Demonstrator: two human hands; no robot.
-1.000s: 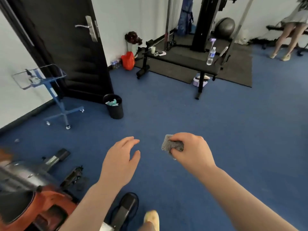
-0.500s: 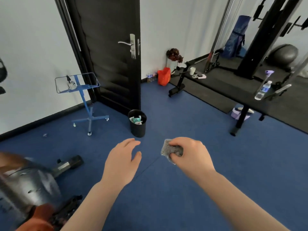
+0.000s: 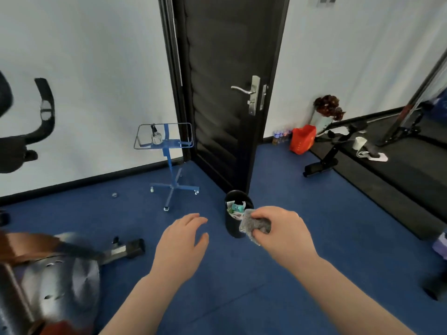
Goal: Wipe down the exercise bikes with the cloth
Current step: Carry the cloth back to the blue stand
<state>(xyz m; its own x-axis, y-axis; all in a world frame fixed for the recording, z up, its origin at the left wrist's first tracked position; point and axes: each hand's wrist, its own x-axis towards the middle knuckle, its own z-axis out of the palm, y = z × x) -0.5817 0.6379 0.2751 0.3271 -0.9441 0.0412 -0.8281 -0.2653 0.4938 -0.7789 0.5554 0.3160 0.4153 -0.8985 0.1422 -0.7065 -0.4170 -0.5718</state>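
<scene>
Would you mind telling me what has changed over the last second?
The view has swung left: the door and bin slid rightward, and the exercise bike shows more at lower left. Unchanged: the right hand still grips the cloth; the left hand stays open and empty.

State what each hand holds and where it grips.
The right hand pinches a crumpled grey cloth by its right side; the left hand holds nothing.
</scene>
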